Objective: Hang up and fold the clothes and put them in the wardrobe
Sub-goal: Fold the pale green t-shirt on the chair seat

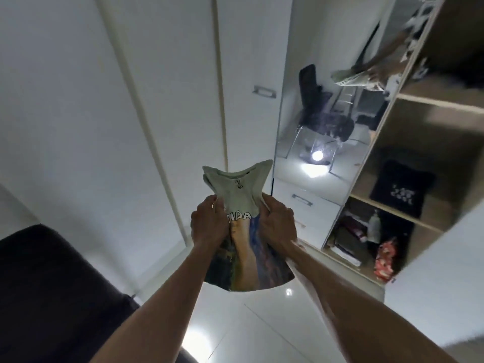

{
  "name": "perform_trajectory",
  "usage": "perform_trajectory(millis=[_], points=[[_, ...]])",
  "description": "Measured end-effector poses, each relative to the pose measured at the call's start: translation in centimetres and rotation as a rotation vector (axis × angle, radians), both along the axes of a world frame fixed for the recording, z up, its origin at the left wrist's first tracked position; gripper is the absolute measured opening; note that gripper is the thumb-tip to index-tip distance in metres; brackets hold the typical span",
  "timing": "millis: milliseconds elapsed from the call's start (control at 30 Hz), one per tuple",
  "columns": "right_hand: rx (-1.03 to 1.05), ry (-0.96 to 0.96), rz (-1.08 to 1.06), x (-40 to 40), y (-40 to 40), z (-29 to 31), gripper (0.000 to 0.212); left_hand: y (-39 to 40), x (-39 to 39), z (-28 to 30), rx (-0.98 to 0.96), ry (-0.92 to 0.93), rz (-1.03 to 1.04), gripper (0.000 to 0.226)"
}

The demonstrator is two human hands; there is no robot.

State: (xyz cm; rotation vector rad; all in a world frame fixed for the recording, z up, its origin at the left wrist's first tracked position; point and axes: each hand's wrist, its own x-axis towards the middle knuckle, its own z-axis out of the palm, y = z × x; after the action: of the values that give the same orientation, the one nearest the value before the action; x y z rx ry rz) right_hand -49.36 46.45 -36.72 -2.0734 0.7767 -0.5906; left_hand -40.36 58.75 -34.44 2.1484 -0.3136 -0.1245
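A pale green T-shirt point(237, 189) with a colourful printed picture hangs in front of me, bunched between both hands. My left hand point(207, 222) grips its left side and my right hand point(277, 224) grips its right side, fingers curled into the cloth. The collar end fans out above my hands and the printed part droops below them. The white wardrobe point(167, 100) stands behind, its left doors closed. At the right, an open section has wooden shelves point(419, 213) with a folded black garment point(400, 189) on one.
A mirror door point(327, 113) reflects a chair, a lamp and my arms. White drawers point(303, 205) sit below it. Bags and red patterned cloth point(383, 260) fill the bottom shelf. A dark sofa or bed edge point(52, 284) is at lower left. The floor is glossy white tile point(262, 323).
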Motion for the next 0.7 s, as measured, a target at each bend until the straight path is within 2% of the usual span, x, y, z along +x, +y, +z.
perform_trajectory(millis=[167,367,533,700], points=[[-0.065,-0.027,-0.163,-5.8,-9.3,4.1,0.030,-10.3,-3.9,4.2,-0.078,-0.077,-0.191,0.036],[-0.138,-0.084,-0.366,-13.0,-17.4,7.1,0.031,-20.5,-9.3,6.2,-0.120,-0.098,-0.382,0.036],[-0.142,-0.105,-0.458,-16.8,-23.4,6.0,0.029,-28.0,-11.8,5.5,-0.088,-0.068,-0.505,0.036],[-0.114,-0.060,-0.553,-17.8,-28.8,3.1,0.025,-34.9,-12.0,2.2,-0.029,-0.003,-0.635,0.035]])
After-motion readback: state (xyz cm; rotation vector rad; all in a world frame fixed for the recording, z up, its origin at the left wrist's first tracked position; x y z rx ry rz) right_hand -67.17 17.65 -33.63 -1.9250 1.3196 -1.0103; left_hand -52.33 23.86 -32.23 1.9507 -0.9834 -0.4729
